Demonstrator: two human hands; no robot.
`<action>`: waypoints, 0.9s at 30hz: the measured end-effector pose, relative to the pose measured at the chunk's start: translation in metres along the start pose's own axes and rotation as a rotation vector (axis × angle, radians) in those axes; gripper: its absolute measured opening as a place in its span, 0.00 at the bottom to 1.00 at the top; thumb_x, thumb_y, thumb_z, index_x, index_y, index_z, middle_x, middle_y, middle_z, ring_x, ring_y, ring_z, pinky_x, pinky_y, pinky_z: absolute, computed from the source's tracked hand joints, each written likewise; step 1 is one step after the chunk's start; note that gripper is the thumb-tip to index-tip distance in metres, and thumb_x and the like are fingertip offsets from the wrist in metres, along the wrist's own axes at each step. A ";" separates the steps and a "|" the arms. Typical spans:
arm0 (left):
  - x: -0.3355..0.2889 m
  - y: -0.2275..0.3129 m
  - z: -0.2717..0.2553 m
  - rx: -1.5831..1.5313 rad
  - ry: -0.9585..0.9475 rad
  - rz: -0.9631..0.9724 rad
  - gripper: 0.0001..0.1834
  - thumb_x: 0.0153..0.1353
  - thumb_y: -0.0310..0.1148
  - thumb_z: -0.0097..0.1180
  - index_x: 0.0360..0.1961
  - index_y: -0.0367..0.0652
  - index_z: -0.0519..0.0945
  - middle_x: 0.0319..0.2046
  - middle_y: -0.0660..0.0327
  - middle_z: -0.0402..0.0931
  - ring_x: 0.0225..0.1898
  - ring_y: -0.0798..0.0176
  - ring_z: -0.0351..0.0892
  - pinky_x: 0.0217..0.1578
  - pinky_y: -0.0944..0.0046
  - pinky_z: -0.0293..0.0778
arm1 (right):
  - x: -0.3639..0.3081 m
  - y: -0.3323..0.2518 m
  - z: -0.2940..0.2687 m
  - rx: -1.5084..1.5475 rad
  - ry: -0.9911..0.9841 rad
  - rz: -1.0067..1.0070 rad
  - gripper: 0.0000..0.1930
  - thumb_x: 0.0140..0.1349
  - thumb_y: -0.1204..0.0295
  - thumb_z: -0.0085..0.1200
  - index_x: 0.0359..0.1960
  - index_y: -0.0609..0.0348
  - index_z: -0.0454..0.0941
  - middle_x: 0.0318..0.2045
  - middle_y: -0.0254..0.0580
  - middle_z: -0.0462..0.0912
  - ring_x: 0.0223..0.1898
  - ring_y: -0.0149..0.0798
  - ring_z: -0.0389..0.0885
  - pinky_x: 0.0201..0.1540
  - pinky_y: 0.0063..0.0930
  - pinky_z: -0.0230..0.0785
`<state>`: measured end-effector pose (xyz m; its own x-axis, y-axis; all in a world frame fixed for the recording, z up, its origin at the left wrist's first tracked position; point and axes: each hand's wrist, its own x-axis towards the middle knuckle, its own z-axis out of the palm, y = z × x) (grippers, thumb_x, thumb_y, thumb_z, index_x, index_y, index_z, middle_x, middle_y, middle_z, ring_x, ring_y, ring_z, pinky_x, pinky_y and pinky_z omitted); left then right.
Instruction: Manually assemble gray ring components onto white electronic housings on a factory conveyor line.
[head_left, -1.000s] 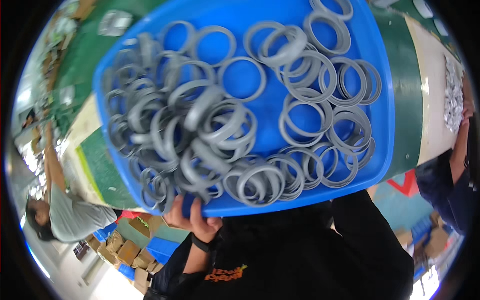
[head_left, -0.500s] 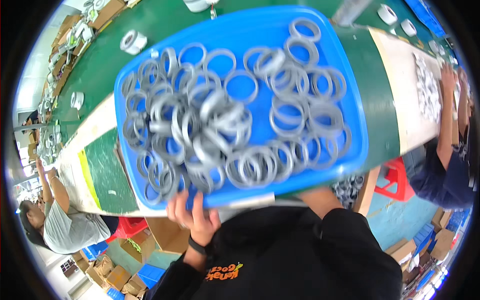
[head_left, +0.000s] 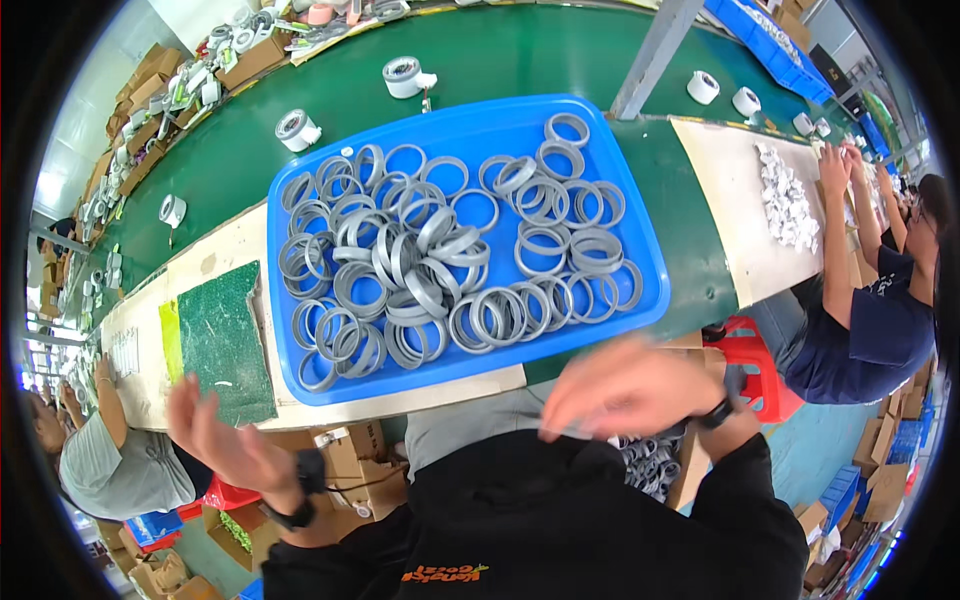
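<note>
A blue plastic tray [head_left: 645, 230] rests on the worktable, tilted slightly in view, with many loose grey rings [head_left: 424, 290] lying in it. They are heaped at left and centre and sparser at right. My left hand [head_left: 228, 440] is raised off the tray's near left corner, fingers apart and nothing in them. Close to the near right edge, my right hand [head_left: 625, 390] is blurred by motion. Its fingers look stretched out to the left, apart from the tray, and no held thing shows.
Beyond the tray runs a green belt [head_left: 350, 170] carrying white round parts [head_left: 296, 130]. A grey metal post [head_left: 655, 60] stands at far right. A box of grey rings [head_left: 650, 465] sits below the table edge by my right forearm. Co-workers sit on both sides, one beside white pieces [head_left: 785, 200].
The tray, lifted close before with my left hand on its near edge, now rests lower on the table. Both hands have come away from it, the left moving further left.
</note>
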<state>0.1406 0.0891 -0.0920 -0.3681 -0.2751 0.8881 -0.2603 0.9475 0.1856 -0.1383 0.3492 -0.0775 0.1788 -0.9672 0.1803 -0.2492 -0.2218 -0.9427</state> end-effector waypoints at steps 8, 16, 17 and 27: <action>0.094 -0.124 0.110 -0.481 -0.590 -0.484 0.14 0.62 0.32 0.46 0.46 0.39 0.73 0.55 0.60 0.67 0.56 0.63 0.65 0.57 0.63 0.59 | 0.019 0.103 -0.211 -0.187 0.633 0.193 0.15 0.62 0.76 0.48 0.51 0.63 0.73 0.48 0.39 0.78 0.52 0.32 0.73 0.57 0.27 0.63; 0.017 -0.202 0.153 -0.719 -0.859 -0.781 0.31 0.59 0.52 0.54 0.56 0.42 0.69 0.58 0.60 0.65 0.62 0.60 0.60 0.63 0.61 0.51 | 0.012 0.142 -0.211 0.099 0.514 0.155 0.17 0.62 0.76 0.48 0.53 0.60 0.73 0.57 0.41 0.73 0.61 0.37 0.65 0.64 0.32 0.55; 0.018 -0.199 0.161 -0.860 -0.812 -0.808 0.30 0.59 0.50 0.54 0.56 0.41 0.69 0.57 0.59 0.66 0.61 0.61 0.61 0.62 0.61 0.52 | 0.006 0.139 -0.211 0.157 0.612 0.140 0.16 0.60 0.77 0.48 0.51 0.60 0.75 0.57 0.43 0.73 0.62 0.39 0.65 0.65 0.34 0.53; 0.015 -0.194 0.170 -0.889 -0.664 -0.872 0.23 0.60 0.34 0.53 0.56 0.38 0.68 0.53 0.58 0.69 0.56 0.62 0.66 0.59 0.63 0.58 | 0.011 0.167 -0.219 0.031 0.717 0.212 0.14 0.55 0.84 0.44 0.41 0.62 0.79 0.55 0.43 0.76 0.60 0.41 0.68 0.65 0.34 0.52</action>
<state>0.0340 -0.1270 -0.1858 -0.7945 -0.6061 0.0380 -0.0690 0.1524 0.9859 -0.3865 0.2746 -0.1718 -0.5369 -0.8347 0.1226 -0.1805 -0.0283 -0.9832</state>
